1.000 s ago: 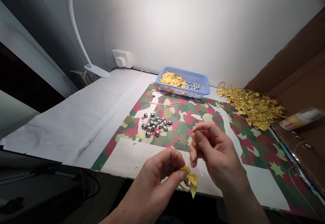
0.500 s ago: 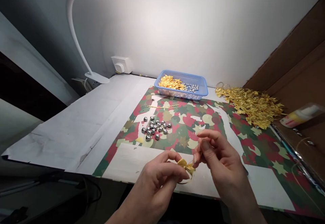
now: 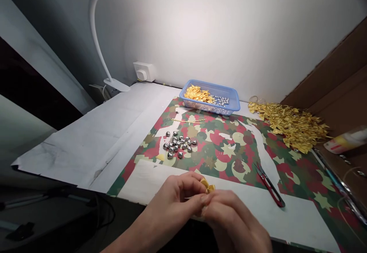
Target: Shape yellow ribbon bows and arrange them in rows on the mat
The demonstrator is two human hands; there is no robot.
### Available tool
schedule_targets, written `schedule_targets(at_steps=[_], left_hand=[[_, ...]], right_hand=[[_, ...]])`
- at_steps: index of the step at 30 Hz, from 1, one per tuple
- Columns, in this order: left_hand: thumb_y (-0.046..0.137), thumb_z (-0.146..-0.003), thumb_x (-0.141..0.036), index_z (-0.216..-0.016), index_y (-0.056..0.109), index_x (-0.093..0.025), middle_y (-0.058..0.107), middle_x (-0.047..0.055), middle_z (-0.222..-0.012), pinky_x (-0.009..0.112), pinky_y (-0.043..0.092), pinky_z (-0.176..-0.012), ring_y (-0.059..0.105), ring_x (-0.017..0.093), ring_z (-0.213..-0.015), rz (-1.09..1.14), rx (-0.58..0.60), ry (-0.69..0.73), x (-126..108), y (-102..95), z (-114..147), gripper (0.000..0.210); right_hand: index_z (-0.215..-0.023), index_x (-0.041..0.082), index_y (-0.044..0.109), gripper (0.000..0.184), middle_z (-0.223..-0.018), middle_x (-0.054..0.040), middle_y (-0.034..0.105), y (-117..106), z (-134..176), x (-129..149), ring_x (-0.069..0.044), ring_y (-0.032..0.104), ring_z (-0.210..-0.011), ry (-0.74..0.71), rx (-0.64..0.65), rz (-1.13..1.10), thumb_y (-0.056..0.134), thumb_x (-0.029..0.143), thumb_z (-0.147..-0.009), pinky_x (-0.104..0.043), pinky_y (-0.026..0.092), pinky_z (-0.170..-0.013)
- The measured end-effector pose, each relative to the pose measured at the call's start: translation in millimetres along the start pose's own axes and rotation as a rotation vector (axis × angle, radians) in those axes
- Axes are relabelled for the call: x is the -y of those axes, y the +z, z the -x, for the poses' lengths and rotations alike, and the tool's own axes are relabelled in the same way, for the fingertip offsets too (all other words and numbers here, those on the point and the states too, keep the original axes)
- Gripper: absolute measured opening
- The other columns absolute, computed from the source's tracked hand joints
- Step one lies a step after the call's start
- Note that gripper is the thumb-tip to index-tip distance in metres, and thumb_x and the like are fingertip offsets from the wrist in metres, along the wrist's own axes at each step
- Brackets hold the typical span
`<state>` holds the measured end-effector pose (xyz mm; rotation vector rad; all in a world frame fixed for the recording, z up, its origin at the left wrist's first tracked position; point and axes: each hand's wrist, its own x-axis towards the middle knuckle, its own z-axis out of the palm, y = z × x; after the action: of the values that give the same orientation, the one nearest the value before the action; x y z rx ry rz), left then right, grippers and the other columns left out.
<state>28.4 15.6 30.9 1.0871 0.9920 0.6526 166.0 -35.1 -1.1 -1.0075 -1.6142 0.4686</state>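
Observation:
Between the thumb and fingers of my left hand point(image 3: 179, 192) is a small gold ribbon bow point(image 3: 208, 186), its loops showing above the fingertips. My right hand point(image 3: 232, 214) is closed in a pinch right against the left fingertips, just below the bow. What its fingers grip is hidden. Beyond the hands, several shiny silver jingle bells point(image 3: 176, 146) lie in a loose cluster on the patterned sheet. A pair of thread snips point(image 3: 269, 186) with red-and-black handles rests to the right of my right hand.
A blue plastic basket point(image 3: 235, 104) with gold bows and small silver bells stands by the wall. Gold strips point(image 3: 189, 121) lie before it. A heap of gold bows point(image 3: 292, 125) sits at right, beside a bottle point(image 3: 344, 140). A white lamp point(image 3: 99, 42) stands at back left.
My right hand has come down and left to meet my left hand at the bow. The thread snips, mostly hidden behind it before, now show. The view has shifted slightly.

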Motion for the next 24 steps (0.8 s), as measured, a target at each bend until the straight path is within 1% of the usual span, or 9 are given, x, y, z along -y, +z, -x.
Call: schedule_targets(at_steps=[3, 5, 7, 10, 12, 16, 18, 21, 24], left_hand=[[0.064, -0.082, -0.018, -0.068, 0.073, -0.016, 0.061, 0.004, -0.086, 0.027, 0.046, -0.068, 0.058, 0.019, -0.081, -0.119, -0.057, 0.104, 2, 2.7, 3, 0.017], [0.064, -0.082, -0.018, -0.069, 0.072, -0.016, 0.064, 0.005, -0.086, 0.028, 0.047, -0.071, 0.06, 0.02, -0.083, -0.1, -0.054, 0.143, 1, 3.2, 5, 0.015], [0.064, -0.082, -0.018, -0.069, 0.07, -0.015, 0.067, 0.006, -0.085, 0.03, 0.049, -0.075, 0.062, 0.022, -0.084, -0.042, -0.03, 0.129, -1, 3.0, 7, 0.014], [0.065, -0.083, -0.018, -0.07, 0.068, -0.015, 0.07, 0.006, -0.087, 0.031, 0.05, -0.079, 0.064, 0.022, -0.086, 0.008, -0.022, 0.093, -4, 2.0, 8, 0.014], [0.066, -0.084, -0.019, -0.072, 0.068, -0.015, 0.071, 0.006, -0.088, 0.032, 0.05, -0.082, 0.065, 0.023, -0.088, 0.03, -0.02, 0.083, -4, 1.1, 7, 0.012], [0.066, -0.085, -0.019, -0.075, 0.07, -0.015, 0.071, 0.003, -0.082, 0.028, 0.051, -0.079, 0.065, 0.02, -0.084, 0.061, -0.02, 0.064, -2, -0.4, 7, 0.011], [0.067, -0.085, -0.019, -0.076, 0.071, -0.015, 0.072, 0.003, -0.08, 0.028, 0.051, -0.078, 0.066, 0.02, -0.083, 0.075, -0.015, 0.039, -1, -1.1, 7, 0.01], [0.067, -0.085, -0.019, -0.078, 0.072, -0.014, 0.074, 0.004, -0.078, 0.028, 0.051, -0.077, 0.067, 0.02, -0.081, 0.084, -0.008, 0.005, -1, -1.9, 5, 0.01], [0.067, -0.084, -0.018, -0.079, 0.073, -0.014, 0.073, 0.004, -0.078, 0.027, 0.051, -0.075, 0.066, 0.019, -0.08, 0.086, -0.008, 0.015, -3, -2.1, 4, 0.008]], right_hand=[[-0.092, 0.02, 0.063, 0.021, -0.083, -0.0052, 0.059, -16, -13, -12, -0.016, 0.059, -0.076, -0.049, 0.098, 0.188, 0.049, 0.005, -0.091, -0.024, 0.05, -0.065], [-0.096, 0.018, 0.064, 0.023, -0.081, -0.0059, 0.058, -26, -17, -20, -0.018, 0.055, -0.075, -0.121, 0.153, 0.336, 0.05, 0.002, -0.088, -0.027, 0.047, -0.064], [-0.096, 0.017, 0.064, 0.022, -0.08, -0.0063, 0.059, -32, -18, -26, -0.018, 0.054, -0.074, -0.186, 0.19, 0.435, 0.051, 0.002, -0.088, -0.028, 0.044, -0.064], [-0.092, 0.017, 0.066, 0.021, -0.078, -0.0062, 0.06, -33, -19, -26, -0.019, 0.054, -0.075, -0.207, 0.206, 0.544, 0.049, 0.005, -0.092, -0.03, 0.04, -0.064], [-0.09, 0.018, 0.067, 0.024, -0.078, -0.0067, 0.062, -31, -20, -23, -0.021, 0.054, -0.077, -0.22, 0.202, 0.592, 0.047, 0.007, -0.095, -0.032, 0.038, -0.067], [-0.087, 0.017, 0.068, 0.028, -0.074, -0.0067, 0.063, -30, -25, -19, -0.021, 0.054, -0.077, -0.284, 0.158, 0.569, 0.044, 0.009, -0.098, -0.033, 0.035, -0.067], [-0.088, 0.017, 0.068, 0.026, -0.074, -0.0062, 0.063, -32, -27, -20, -0.02, 0.053, -0.075, -0.281, 0.189, 0.52, 0.046, 0.009, -0.097, -0.032, 0.035, -0.065], [-0.09, 0.018, 0.066, 0.023, -0.078, -0.0054, 0.063, -36, -26, -24, -0.019, 0.051, -0.073, -0.21, 0.272, 0.442, 0.048, 0.005, -0.093, -0.031, 0.036, -0.064], [-0.09, 0.016, 0.063, 0.018, -0.077, -0.0056, 0.06, -35, -20, -28, -0.018, 0.05, -0.07, -0.203, 0.28, 0.407, 0.05, 0.003, -0.09, -0.03, 0.038, -0.062]])
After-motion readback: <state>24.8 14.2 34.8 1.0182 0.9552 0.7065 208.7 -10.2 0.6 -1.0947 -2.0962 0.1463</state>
